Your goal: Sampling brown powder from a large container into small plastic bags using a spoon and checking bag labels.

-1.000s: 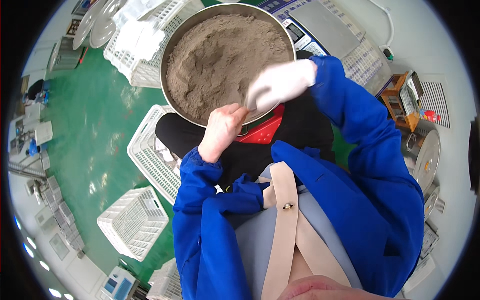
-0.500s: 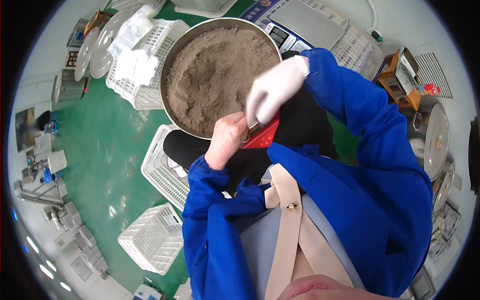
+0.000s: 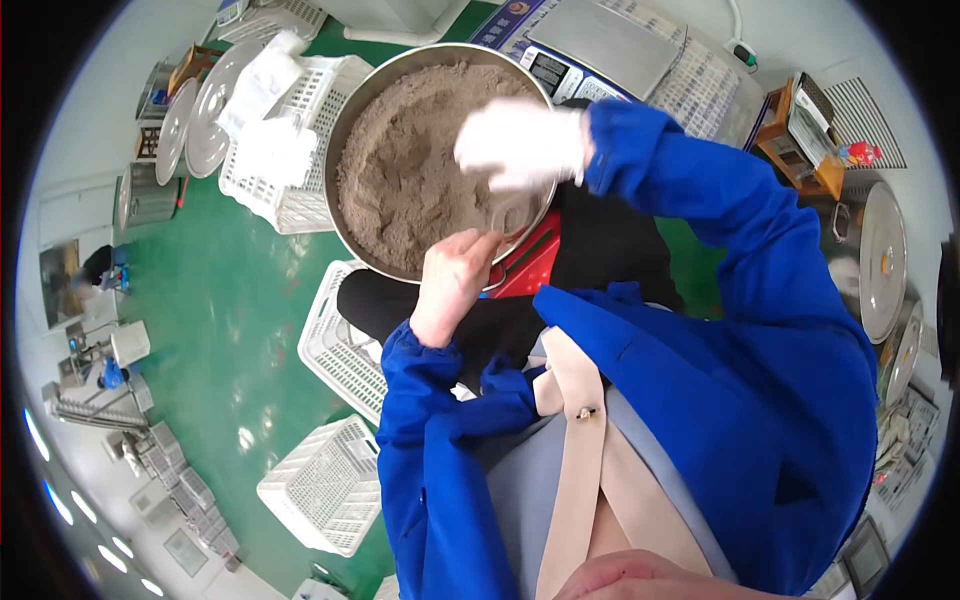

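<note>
A wide steel basin [image 3: 385, 95] of grey-brown powder [image 3: 400, 170] rests at my lap, over a red perforated object [image 3: 525, 260]. My bare left hand [image 3: 462, 265] is at the basin's near rim, fingers closed on a small clear object [image 3: 513, 213], whose exact kind I cannot make out. Above the powder, right of centre, is my white-gloved right hand [image 3: 515, 145], smeared by motion, so its grip is unclear. A scale [image 3: 595, 50] with a steel plate stands just behind the basin.
White crates stand left of the basin [image 3: 305, 200], beside my left knee [image 3: 325, 330] and lower left [image 3: 310, 480]. Round lids [image 3: 210, 105] lean at upper left, others [image 3: 880, 260] at right. A wooden rack [image 3: 810, 150] is at upper right. A distant person [image 3: 95, 265] is at far left.
My right hand has lifted away from my left hand and moved up and left over the powder. My left hand stays near the rim. The whole view has shifted slightly.
</note>
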{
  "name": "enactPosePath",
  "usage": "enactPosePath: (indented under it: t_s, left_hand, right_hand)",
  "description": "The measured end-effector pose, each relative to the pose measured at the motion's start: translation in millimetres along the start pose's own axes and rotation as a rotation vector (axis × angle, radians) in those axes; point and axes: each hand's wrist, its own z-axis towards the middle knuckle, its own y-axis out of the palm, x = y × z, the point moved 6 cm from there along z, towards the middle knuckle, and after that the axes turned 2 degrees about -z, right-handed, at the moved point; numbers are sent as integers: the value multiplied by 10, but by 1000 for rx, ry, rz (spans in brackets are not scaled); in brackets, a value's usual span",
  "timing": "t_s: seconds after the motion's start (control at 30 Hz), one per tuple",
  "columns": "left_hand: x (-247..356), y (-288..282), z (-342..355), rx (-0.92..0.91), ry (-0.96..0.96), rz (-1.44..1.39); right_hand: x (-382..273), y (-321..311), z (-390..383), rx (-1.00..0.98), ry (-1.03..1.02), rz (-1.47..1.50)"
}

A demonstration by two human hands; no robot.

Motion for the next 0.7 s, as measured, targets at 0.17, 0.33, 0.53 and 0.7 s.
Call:
enactPosePath:
  t_s: [0.17,0.33,0.53,0.7]
  left_hand:
    - [75,33,1,-47,39,73]
    - [206,53,-33,-98,81,90]
    - [126,7,-47,-200,-7,72]
    - [47,37,-38,-187,-25,69]
  right_hand:
    - [-408,408,85,-319,-55,55]
    - [-514,473,113,-368,-123,160]
    - [-228,488,-30,-391,0,212]
    - [-34,419,-221,-452,216,134]
